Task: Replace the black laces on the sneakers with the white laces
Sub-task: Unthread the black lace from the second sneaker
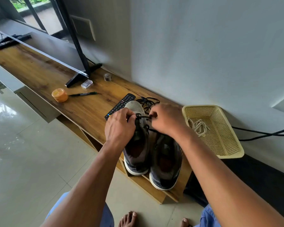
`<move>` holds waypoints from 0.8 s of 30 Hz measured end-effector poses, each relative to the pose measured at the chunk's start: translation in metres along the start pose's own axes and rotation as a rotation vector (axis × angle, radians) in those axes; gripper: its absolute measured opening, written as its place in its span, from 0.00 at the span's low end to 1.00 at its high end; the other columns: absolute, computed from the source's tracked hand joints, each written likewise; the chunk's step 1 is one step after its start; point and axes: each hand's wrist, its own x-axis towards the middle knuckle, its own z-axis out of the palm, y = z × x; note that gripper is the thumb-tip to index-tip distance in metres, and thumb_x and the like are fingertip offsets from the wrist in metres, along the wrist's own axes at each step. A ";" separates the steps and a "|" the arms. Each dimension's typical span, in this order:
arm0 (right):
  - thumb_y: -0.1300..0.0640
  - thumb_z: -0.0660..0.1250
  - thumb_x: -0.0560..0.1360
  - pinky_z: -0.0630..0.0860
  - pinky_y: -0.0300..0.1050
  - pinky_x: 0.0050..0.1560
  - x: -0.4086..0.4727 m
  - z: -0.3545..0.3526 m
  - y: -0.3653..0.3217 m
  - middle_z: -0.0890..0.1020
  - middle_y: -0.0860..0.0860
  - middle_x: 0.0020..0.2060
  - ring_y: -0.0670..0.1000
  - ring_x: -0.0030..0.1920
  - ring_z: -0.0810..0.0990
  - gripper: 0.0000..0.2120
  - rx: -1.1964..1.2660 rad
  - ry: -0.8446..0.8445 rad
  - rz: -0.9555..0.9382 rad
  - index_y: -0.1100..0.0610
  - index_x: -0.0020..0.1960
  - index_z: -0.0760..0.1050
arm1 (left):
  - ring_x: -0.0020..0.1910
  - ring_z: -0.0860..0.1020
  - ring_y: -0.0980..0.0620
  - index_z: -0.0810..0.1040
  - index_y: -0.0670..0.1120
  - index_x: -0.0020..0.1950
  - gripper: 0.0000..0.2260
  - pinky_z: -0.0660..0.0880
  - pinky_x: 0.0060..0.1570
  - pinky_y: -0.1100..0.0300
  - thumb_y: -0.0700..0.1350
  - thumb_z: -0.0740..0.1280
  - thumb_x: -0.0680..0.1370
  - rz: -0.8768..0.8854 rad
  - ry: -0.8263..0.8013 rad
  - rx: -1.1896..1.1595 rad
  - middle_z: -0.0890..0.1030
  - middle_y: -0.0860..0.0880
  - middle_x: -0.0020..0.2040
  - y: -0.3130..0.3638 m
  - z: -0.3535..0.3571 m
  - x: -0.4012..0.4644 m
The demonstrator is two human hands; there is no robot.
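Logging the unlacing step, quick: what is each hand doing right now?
Left hand: pinches the black lace at the left sneaker.
Right hand: pinches the same lace's other side.

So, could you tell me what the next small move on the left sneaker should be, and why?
Probably pull the black lace out of the eyelets nearest the toe. Both the left hand and the right hand pinch it there on the left sneaker, and the white laces wait in the basket.

Single head-worn wide-angle view, steeply down and forward, close over the wooden shelf [82, 110].
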 end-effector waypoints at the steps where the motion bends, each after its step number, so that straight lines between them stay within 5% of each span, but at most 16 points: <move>1: 0.55 0.71 0.74 0.78 0.53 0.57 0.001 -0.006 0.002 0.87 0.47 0.44 0.51 0.49 0.83 0.05 0.152 0.003 -0.003 0.49 0.47 0.85 | 0.52 0.79 0.51 0.82 0.55 0.54 0.05 0.74 0.48 0.53 0.51 0.67 0.82 -0.003 -0.005 0.001 0.80 0.56 0.51 0.000 0.000 0.000; 4: 0.65 0.71 0.76 0.78 0.43 0.38 0.002 -0.024 0.008 0.87 0.55 0.37 0.48 0.34 0.82 0.05 0.839 -0.045 0.042 0.60 0.43 0.84 | 0.52 0.79 0.51 0.82 0.55 0.55 0.05 0.76 0.49 0.52 0.51 0.67 0.82 0.001 -0.020 -0.004 0.81 0.55 0.52 -0.001 0.000 0.000; 8: 0.64 0.66 0.71 0.79 0.44 0.37 0.005 -0.030 0.012 0.84 0.58 0.34 0.52 0.31 0.79 0.07 1.331 0.005 0.047 0.66 0.42 0.83 | 0.53 0.79 0.50 0.82 0.55 0.56 0.06 0.79 0.51 0.50 0.51 0.67 0.83 -0.003 -0.017 -0.007 0.81 0.55 0.53 0.002 -0.001 0.000; 12: 0.59 0.65 0.68 0.77 0.50 0.44 0.004 -0.027 0.020 0.86 0.58 0.36 0.54 0.35 0.81 0.13 1.103 -0.175 -0.057 0.68 0.42 0.83 | 0.54 0.78 0.52 0.85 0.57 0.58 0.08 0.73 0.48 0.56 0.49 0.68 0.81 0.054 -0.022 0.017 0.83 0.54 0.55 0.002 0.000 -0.001; 17: 0.41 0.55 0.84 0.76 0.57 0.60 -0.006 -0.037 0.013 0.86 0.64 0.51 0.63 0.54 0.83 0.30 1.056 -0.579 -0.198 0.64 0.52 0.85 | 0.49 0.76 0.51 0.85 0.53 0.55 0.06 0.68 0.44 0.56 0.49 0.70 0.80 0.045 -0.026 0.033 0.80 0.53 0.49 0.004 0.000 0.001; 20: 0.36 0.57 0.85 0.82 0.62 0.57 0.001 -0.017 0.007 0.87 0.60 0.42 0.60 0.45 0.85 0.32 0.945 -0.257 0.025 0.59 0.43 0.86 | 0.51 0.78 0.51 0.85 0.53 0.54 0.06 0.71 0.48 0.54 0.50 0.69 0.81 0.041 -0.020 -0.030 0.82 0.54 0.51 0.004 0.001 0.002; 22: 0.43 0.69 0.80 0.84 0.60 0.50 0.009 0.005 0.010 0.87 0.48 0.38 0.52 0.41 0.86 0.14 0.624 0.057 0.094 0.50 0.42 0.85 | 0.51 0.78 0.53 0.85 0.53 0.54 0.06 0.70 0.49 0.56 0.49 0.70 0.81 0.047 -0.017 -0.055 0.83 0.55 0.51 0.003 0.001 0.003; 24: 0.50 0.75 0.76 0.82 0.46 0.47 0.009 0.018 0.009 0.86 0.39 0.40 0.44 0.44 0.84 0.02 0.414 0.109 0.078 0.43 0.46 0.84 | 0.51 0.77 0.55 0.86 0.51 0.54 0.06 0.69 0.49 0.57 0.48 0.70 0.81 0.052 -0.020 -0.070 0.82 0.56 0.49 0.003 0.001 0.004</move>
